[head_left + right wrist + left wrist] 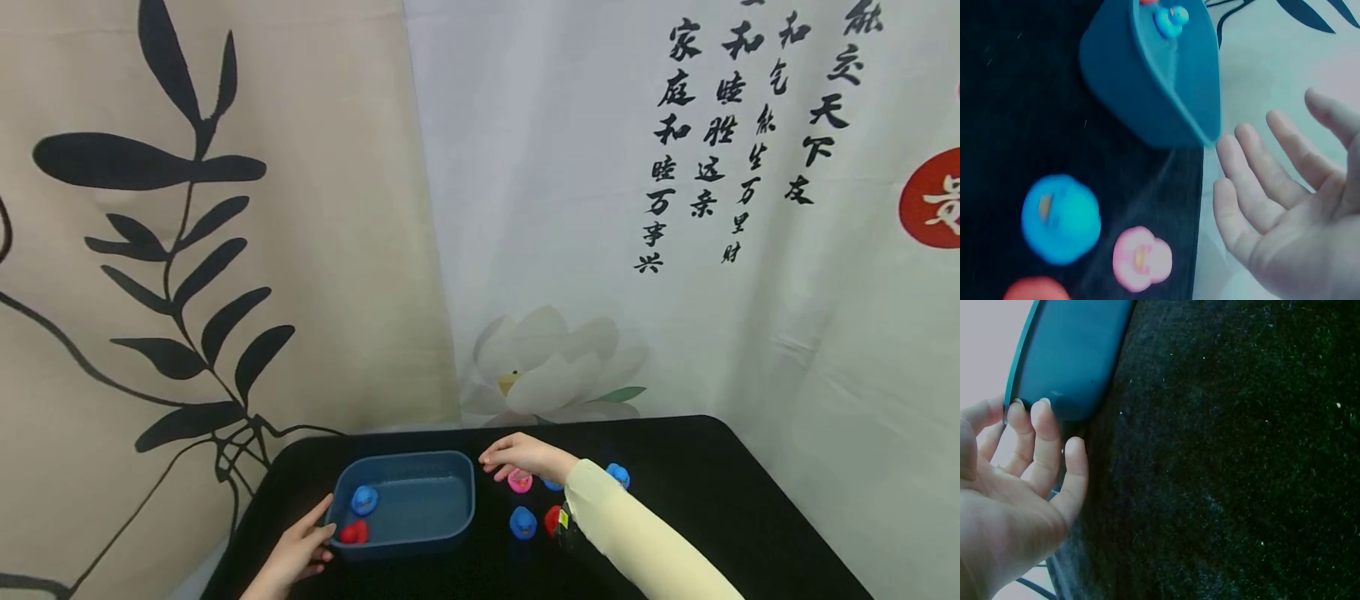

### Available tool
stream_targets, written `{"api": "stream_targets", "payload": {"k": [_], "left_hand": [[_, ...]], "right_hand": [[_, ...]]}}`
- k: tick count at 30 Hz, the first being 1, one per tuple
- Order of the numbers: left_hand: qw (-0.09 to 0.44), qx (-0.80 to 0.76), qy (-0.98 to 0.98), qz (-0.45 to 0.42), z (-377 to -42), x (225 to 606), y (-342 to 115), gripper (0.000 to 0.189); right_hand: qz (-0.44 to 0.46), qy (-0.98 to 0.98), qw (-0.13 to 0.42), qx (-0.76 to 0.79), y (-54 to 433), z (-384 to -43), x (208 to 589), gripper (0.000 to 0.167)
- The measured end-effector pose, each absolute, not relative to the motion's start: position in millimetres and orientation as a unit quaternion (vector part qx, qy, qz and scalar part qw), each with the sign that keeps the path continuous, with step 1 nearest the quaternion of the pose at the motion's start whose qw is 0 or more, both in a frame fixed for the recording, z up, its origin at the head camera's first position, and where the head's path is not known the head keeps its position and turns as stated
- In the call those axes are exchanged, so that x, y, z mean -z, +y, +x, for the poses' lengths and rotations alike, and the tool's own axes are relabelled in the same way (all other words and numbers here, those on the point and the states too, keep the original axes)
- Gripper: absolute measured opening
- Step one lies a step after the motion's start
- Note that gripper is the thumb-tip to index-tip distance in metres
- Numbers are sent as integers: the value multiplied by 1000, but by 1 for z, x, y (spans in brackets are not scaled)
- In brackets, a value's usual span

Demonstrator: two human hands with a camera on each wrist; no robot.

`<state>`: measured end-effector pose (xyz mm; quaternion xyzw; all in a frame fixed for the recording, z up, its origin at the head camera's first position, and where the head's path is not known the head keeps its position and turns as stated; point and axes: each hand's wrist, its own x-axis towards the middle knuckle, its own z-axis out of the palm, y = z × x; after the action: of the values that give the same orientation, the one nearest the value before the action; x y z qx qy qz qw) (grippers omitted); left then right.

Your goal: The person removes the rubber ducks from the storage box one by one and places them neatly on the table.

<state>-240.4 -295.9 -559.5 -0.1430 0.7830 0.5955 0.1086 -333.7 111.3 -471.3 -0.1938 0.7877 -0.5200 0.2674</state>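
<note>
A blue plastic bin [420,546] stands on the black table, with a blue rubber duck [364,500] and a red rubber duck [354,532] inside at its left. My left hand [296,546] pinches the bin's left rim, fingertips against the outer wall in the left wrist view. Just off the bin's right rim, my right hand [528,456] hovers with loosely bent fingers and holds nothing. Below it lies a pink rubber duck [520,481]. Nearer stand another blue duck [522,522] and a red duck [552,521], partly hidden by the right wrist's gear.
Another blue duck [618,475] sits right of the right forearm, and one more blue duck [553,485] is mostly covered by the right hand and sleeve. The black table [712,483] ends at a printed cloth backdrop [360,250].
</note>
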Motion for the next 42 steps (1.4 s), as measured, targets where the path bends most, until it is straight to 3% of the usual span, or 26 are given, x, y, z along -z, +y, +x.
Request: {"api": "stream_targets", "payload": {"k": [9,19,24,35,42], "left_hand": [[98,-590,791,-128,-244,557,-290,62],[85,-599,786,-129,-242,559,-289,64],[86,-599,784,-135,-241,559,-291,63],[79,-596,786,-143,-238,559,-295,62],[91,-601,784,-127,-235,559,-298,64]], "right_hand": [[-206,779,293,514,51,-337,476,29],[-211,723,385,533,-4,-330,480,40],[-199,690,415,559,-27,-328,485,54],[-109,701,403,578,-71,-315,513,65],[-70,712,398,575,-90,-308,522,60]]}}
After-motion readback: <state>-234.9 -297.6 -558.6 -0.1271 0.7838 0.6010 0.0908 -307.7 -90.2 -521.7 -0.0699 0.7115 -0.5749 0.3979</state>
